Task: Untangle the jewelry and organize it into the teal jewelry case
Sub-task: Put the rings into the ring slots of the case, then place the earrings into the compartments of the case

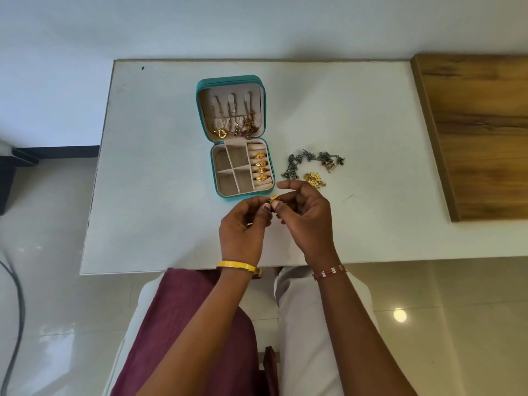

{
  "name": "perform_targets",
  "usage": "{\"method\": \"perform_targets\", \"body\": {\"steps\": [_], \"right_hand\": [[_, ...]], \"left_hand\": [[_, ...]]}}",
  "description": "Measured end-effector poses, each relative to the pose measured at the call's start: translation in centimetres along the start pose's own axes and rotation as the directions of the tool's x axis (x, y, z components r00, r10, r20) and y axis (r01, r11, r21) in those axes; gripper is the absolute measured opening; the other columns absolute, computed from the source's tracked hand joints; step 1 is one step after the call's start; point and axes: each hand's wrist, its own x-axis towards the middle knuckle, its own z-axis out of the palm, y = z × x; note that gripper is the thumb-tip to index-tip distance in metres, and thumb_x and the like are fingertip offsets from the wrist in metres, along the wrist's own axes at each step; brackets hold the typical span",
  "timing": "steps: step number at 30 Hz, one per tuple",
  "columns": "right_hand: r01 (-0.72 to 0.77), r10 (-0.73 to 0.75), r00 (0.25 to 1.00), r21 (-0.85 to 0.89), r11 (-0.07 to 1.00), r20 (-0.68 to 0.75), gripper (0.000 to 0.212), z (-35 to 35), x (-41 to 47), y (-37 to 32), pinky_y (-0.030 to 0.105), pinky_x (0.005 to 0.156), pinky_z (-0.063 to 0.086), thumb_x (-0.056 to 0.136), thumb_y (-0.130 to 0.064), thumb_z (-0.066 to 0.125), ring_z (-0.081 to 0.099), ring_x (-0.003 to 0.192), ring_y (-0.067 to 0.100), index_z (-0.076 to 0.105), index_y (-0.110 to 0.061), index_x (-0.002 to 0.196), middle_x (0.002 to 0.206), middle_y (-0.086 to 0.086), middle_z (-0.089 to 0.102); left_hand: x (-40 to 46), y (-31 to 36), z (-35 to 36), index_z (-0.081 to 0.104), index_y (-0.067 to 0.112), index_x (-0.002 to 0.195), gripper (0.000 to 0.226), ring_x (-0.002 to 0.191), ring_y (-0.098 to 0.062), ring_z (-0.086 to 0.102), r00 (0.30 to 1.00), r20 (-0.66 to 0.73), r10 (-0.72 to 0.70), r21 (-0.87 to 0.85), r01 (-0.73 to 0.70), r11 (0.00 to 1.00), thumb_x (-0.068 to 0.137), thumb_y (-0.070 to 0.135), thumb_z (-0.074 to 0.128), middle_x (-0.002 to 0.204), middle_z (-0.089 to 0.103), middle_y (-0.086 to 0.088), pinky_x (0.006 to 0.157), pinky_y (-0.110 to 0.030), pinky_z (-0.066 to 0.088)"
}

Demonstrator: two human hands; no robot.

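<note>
The teal jewelry case (pixel 215 178) lies open in the middle of the white table. Its lid holds three hanging necklaces (pixel 233 121). Several gold rings (pixel 260 166) sit in the ring roll on the right of its base. My left hand (pixel 243 227) and my right hand (pixel 303 212) meet just in front of the case, both pinching a small gold piece (pixel 273 198) between the fingertips. Right of the case lies a tangled dark silver chain (pixel 313 161) with a triangular pendant. A gold pendant (pixel 313 178) rests below the chain, partly behind my right fingers.
The white table (pixel 160 167) ends just behind my wrists. A wooden board (pixel 480 132) lies on its right side. The base of the case has several beige compartments (pixel 233 174) with nothing in them. A dark cable (pixel 14 310) runs over the floor at the left.
</note>
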Motion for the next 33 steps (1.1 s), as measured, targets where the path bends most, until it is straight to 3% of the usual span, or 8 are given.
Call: {"method": "perform_targets", "body": {"steps": [3,10,16,22,27,33], "right_hand": [[-0.052,0.055,0.995,-0.041,0.998,0.079,0.023,0.5,0.1,0.4,0.009,0.060,0.048,0.082,0.002,0.062,0.061,0.066,-0.006,0.066,-0.009,0.102,0.085,0.003,0.066],[-0.068,0.080,0.983,-0.079,0.995,0.163,0.021,0.9,0.2,0.6,0.010,0.059,0.049,0.084,-0.002,0.061,0.060,0.064,-0.006,0.067,-0.007,0.103,0.080,-0.003,0.065],[-0.057,0.078,0.978,-0.112,0.992,0.195,0.033,1.2,0.2,0.8,0.025,0.066,0.054,0.080,0.000,0.065,0.058,0.068,0.014,0.058,-0.014,0.109,0.071,0.004,0.059],[-0.023,0.044,0.979,-0.105,0.994,0.198,0.020,1.0,0.3,0.8,0.020,0.063,0.054,0.079,-0.001,0.067,0.059,0.067,0.007,0.062,-0.020,0.083,0.074,-0.001,0.063],[-0.010,0.025,0.984,-0.085,0.996,0.178,0.021,1.1,0.2,0.9,0.014,0.068,0.052,0.081,0.005,0.062,0.062,0.068,-0.003,0.068,-0.009,0.096,0.080,-0.007,0.066],[0.004,0.011,0.993,-0.132,0.991,0.115,0.023,1.1,0.4,1.2,0.010,0.065,0.050,0.079,0.004,0.064,0.060,0.064,-0.007,0.067,-0.005,0.100,0.079,-0.004,0.065]], "left_hand": [[-0.1,-0.5,-0.8,0.062,0.028,0.085,0.021,0.072,-0.009,0.065,1.000,-0.021,-0.020,-0.005,0.020,1.000,0.085,0.007,0.060,0.079,0.066,0.007,0.073,-0.021,0.055],[0.3,-1.1,-1.8,0.061,0.013,0.094,0.019,0.076,-0.010,0.065,0.998,0.008,-0.063,-0.114,0.064,0.991,0.082,-0.002,0.059,0.084,0.066,-0.002,0.074,-0.021,0.056],[0.7,-1.0,-2.0,0.063,0.008,0.098,0.025,0.082,-0.022,0.065,0.982,0.066,-0.176,-0.285,0.188,0.940,0.083,-0.009,0.052,0.088,0.066,-0.009,0.070,-0.021,0.057],[0.8,-1.2,-2.1,0.067,0.012,0.093,0.025,0.077,-0.016,0.069,0.978,0.095,-0.186,-0.335,0.207,0.919,0.083,-0.007,0.053,0.076,0.072,0.004,0.073,-0.025,0.057],[1.1,-1.2,-2.5,0.066,0.005,0.091,0.025,0.079,-0.021,0.068,0.955,0.132,-0.265,-0.466,0.295,0.834,0.082,-0.012,0.050,0.078,0.072,-0.004,0.073,-0.027,0.058],[1.4,-1.3,-2.8,0.065,0.003,0.095,0.031,0.075,-0.016,0.068,0.940,0.185,-0.287,-0.568,0.341,0.749,0.077,-0.017,0.050,0.076,0.071,-0.004,0.071,-0.024,0.057]]}}
